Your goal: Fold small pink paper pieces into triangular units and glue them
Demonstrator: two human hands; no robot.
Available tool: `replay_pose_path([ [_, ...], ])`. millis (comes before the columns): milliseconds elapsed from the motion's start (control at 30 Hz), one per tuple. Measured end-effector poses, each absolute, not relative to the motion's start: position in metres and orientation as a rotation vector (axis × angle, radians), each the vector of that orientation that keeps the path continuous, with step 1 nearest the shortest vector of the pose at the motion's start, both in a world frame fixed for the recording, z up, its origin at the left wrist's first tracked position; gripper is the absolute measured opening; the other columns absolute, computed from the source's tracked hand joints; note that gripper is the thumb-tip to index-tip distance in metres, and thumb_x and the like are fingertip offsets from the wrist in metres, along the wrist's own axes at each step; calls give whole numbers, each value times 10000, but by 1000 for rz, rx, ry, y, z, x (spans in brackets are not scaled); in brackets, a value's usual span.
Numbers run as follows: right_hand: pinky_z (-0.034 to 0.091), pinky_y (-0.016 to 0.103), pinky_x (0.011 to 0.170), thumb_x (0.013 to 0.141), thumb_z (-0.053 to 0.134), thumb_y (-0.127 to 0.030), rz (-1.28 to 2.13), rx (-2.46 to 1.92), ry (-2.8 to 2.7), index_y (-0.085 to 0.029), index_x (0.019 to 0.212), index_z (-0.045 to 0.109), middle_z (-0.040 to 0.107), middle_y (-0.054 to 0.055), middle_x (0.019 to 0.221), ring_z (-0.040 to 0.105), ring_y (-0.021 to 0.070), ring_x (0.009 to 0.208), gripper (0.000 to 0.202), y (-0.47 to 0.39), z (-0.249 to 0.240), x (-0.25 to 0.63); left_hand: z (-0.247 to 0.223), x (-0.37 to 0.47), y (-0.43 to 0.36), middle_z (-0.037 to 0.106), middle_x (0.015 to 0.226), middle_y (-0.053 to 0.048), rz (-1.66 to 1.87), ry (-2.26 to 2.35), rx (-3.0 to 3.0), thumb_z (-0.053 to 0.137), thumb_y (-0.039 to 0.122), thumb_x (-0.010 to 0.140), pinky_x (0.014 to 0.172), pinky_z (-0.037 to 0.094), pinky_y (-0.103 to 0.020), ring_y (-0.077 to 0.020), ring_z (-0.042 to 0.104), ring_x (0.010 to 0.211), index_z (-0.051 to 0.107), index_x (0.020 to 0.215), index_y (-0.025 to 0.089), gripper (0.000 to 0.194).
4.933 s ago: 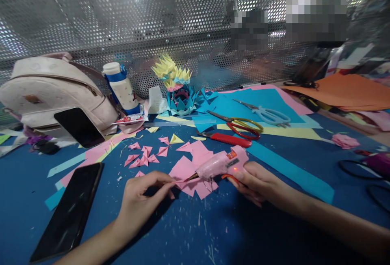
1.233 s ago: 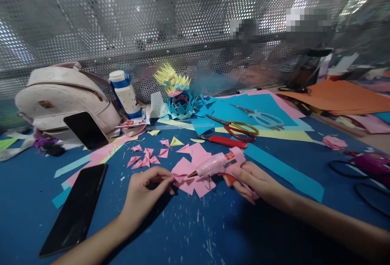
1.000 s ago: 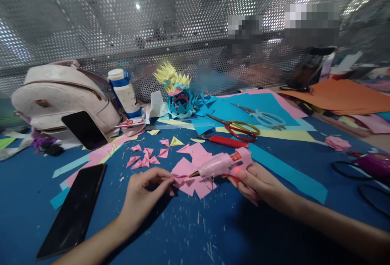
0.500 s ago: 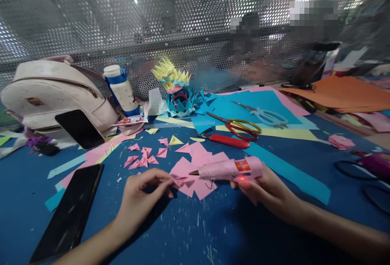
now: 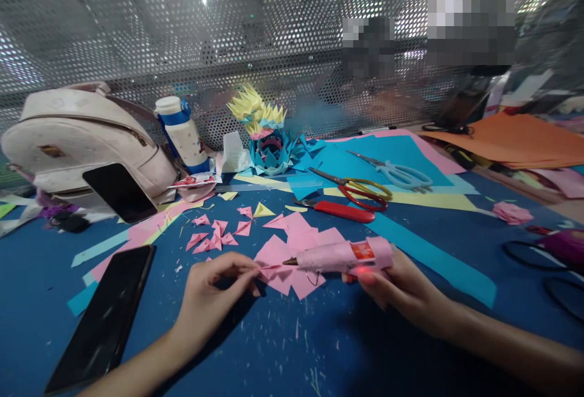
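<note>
A pink glue gun [image 5: 337, 256] with a lit red light lies level in my right hand [image 5: 401, 281], whose fingers are wrapped round its handle. Its dark nozzle points left, close to a small folded pink paper piece [image 5: 270, 268]. My left hand [image 5: 223, 287] pinches that piece between thumb and fingertips; whether the nozzle touches it I cannot tell. Beneath both lie flat pink paper squares [image 5: 301, 281], overlapping on the blue table. Several small folded pink triangles [image 5: 216, 236] are scattered just beyond my left hand.
Behind the squares lie a red-handled cutter [image 5: 344, 210], red-and-yellow scissors [image 5: 365, 193] and light blue scissors [image 5: 404, 176]. A folded-paper model [image 5: 269, 148] stands by a bottle [image 5: 182, 135] and a backpack [image 5: 82, 141]. A black phone [image 5: 104, 318] lies at left. Orange sheets [image 5: 524, 141] are at right.
Almost nothing differs. The glue gun's rear and my right fingers have shifted very slightly, while my left hand keeps its place with the folded piece.
</note>
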State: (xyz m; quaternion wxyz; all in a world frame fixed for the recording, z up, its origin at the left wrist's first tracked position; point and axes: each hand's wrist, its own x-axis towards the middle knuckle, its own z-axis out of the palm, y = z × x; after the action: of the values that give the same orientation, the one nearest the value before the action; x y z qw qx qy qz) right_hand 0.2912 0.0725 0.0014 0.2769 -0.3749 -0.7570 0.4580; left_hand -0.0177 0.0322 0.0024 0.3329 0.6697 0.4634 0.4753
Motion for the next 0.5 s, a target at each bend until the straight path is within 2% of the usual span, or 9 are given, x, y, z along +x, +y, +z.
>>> replay_pose_path([
  [133,337,237,442,980,349,-748,1256,-1042,-2028,-177,737,592,479,-27,423,425,104,397,666,74,11,287,2,-17,31,745,670,15,1238,1212,1745,663,196,917,572,592,-190,-131,724,557,740,848,220,106],
  [300,352,248,456,954,363,-777,1350,-1090,-1980,-211,508,441,454,-8,390,420,99,390,725,76,21,282,3,-17,31,740,664,14,1237,1215,1742,666,199,919,572,585,-179,-126,722,556,737,845,208,103],
  [500,325,248,440,942,392,-773,1422,-1127,-1929,-212,475,412,417,-11,407,413,96,393,730,75,18,282,3,-18,32,741,661,11,1238,1213,1743,672,208,917,581,589,-179,-125,723,557,736,844,204,98],
])
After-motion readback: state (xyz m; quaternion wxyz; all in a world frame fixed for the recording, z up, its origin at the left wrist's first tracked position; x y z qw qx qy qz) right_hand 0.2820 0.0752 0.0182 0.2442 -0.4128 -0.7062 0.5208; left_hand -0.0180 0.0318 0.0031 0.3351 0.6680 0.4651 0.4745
